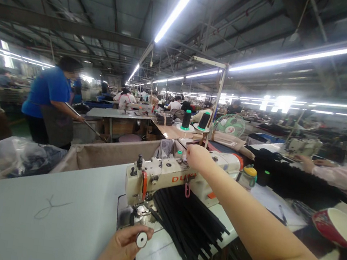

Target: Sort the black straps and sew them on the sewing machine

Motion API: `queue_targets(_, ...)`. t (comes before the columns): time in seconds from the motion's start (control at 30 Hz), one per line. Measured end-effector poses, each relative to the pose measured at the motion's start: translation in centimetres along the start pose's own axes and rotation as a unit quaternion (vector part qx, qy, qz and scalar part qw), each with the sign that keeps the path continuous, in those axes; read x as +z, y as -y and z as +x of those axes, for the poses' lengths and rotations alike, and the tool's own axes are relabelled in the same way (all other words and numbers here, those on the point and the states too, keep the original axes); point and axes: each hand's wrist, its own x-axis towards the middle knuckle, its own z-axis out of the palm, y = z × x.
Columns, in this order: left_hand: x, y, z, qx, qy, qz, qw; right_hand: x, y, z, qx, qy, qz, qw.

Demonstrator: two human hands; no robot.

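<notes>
My left hand (121, 249) pinches a small round metal bobbin part (141, 239) with a dark centre hole, low in front of the needle area. My right hand (196, 157) reaches across to the top of the white sewing machine (163, 171), its fingers closed near the thread fittings; what they hold is too small to make out. A bundle of black fabric strips (189, 220) hangs through under the machine arm and spreads to the right over the bed. Two black thread cones (186, 118) with green bases stand behind the machine.
The pale table (85, 203) extends left, beside a cloth-lined bin (112, 151) and a plastic bag (17, 157). A person in blue (47, 95) holds a pole. To the right are a yellow-lidded bottle (249, 175), a red-and-white bowl (340, 229) and another person's sleeve (344, 180).
</notes>
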Motion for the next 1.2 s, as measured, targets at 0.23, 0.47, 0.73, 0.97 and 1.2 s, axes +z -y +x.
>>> queue_targets(0.23,0.3,0.1,-0.5,-0.016,-0.020,-0.035,0.999,-0.9,-3.4,-0.6,-0.032,0.043,0.000,0.999)
queue_targets(0.47,1.0,-0.3,-0.6,-0.051,-0.019,-0.034,0.998,-0.6,-1.5,-1.4,-0.054,-0.013,-0.039,0.998)
queue_targets(0.73,0.1,0.3,-0.7,-0.056,-0.016,0.003,0.998,-1.1,0.0,-1.4,-0.108,-0.044,-0.098,0.988)
queue_targets(0.97,0.0,0.8,-0.3,-0.090,-0.006,-0.014,0.996,-0.7,0.0,-1.5,-0.159,-0.062,-0.115,0.978)
queue_targets(1.2,-0.2,0.7,-0.3,-0.089,0.008,-0.009,0.996,-0.4,0.4,-1.6,-0.159,-0.096,-0.117,0.976)
